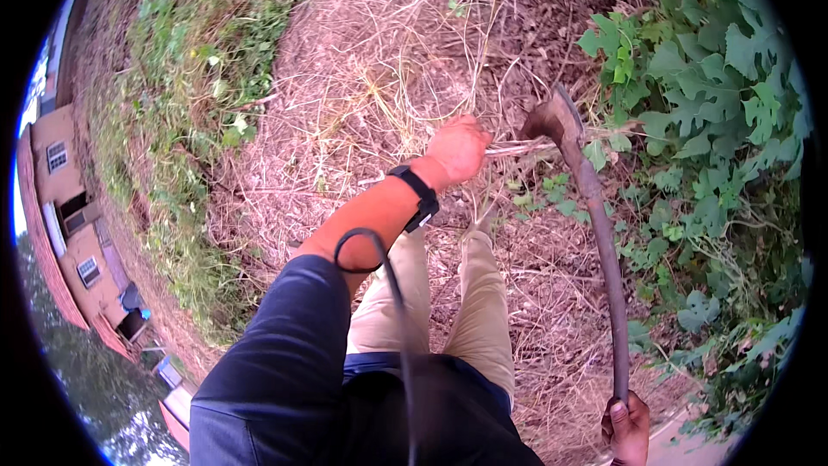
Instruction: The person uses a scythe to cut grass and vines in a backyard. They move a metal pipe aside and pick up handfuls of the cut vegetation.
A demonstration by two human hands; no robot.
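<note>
My left hand point(459, 148) is closed in a fist above the dry ground cover, slightly right of centre. Pale dry stems point(523, 149) run from it toward the hoe's head, and its fingers appear to be wrapped around them. At the lower right, my right hand point(628, 428) grips the bottom end of a hoe's long, curved wooden handle point(606, 250). The hoe's dark, worn metal blade point(559, 114) is at the far end, low over the straw and just right of my left hand.
Leafy green plants point(707, 95) crowd the right side. Cut straw and dry stalks point(345, 60) cover the ground around my legs point(470, 302). Green weeds point(185, 112) grow on the left, with tan buildings point(73, 216) beyond. A dark cable point(392, 285) hangs in front of me.
</note>
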